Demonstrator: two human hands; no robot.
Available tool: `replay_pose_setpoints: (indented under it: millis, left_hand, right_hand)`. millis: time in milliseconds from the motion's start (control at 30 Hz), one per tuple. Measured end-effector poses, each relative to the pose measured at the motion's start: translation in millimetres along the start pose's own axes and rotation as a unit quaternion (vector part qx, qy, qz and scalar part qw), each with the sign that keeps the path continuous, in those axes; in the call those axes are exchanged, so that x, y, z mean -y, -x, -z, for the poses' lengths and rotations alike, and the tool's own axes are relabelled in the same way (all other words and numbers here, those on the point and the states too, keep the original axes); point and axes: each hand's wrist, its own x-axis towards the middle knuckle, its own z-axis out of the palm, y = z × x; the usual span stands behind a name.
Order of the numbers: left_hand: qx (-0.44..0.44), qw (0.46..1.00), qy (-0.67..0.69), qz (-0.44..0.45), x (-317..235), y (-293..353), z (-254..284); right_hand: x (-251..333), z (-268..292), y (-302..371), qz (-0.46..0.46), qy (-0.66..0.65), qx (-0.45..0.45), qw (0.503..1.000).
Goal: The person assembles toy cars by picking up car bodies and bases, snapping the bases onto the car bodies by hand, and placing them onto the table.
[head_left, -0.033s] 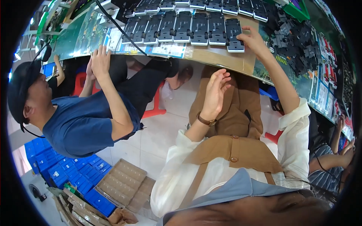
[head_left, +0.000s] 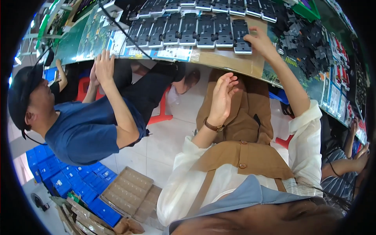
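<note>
Two rows of flat black pieces with white edges lie on the table. My right hand is at the right end of the nearer row, thumb and forefinger apart. Its thumb tip touches the right edge of the end piece, which sits slightly nearer to me than its neighbours. The hand does not wrap round the piece. My left hand hangs in front of the table edge, above my lap. Its fingers are loosely stretched with nothing in them, and a brown-strapped watch is on that wrist.
A heap of loose black parts lies right of the rows, with red-and-white parts beyond. A black cable crosses the table at left. A co-worker sits at my left; blue bins and a cardboard tray stand behind.
</note>
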Motion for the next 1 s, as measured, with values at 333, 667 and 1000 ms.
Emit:
replay_pose_setpoints:
  millis: [333, 667, 1000]
  left_hand:
    - [0.008, 0.998, -0.051, 0.023, 5.0, -6.3, 4.0]
    - [0.016, 0.998, -0.051, 0.035, 11.1, -5.9, 3.3]
    - [0.134, 0.983, -0.094, 0.082, 37.2, -2.8, -73.3]
  right_hand:
    - [13.2, -7.9, 7.5, 0.091, 0.255, -0.101, 0.957]
    - [-63.8, 168.3, 117.8, 0.203, 0.167, -0.594, 0.760]
    - [-172.9, 326.1, 129.7, -0.058, 0.272, -0.596, 0.753]
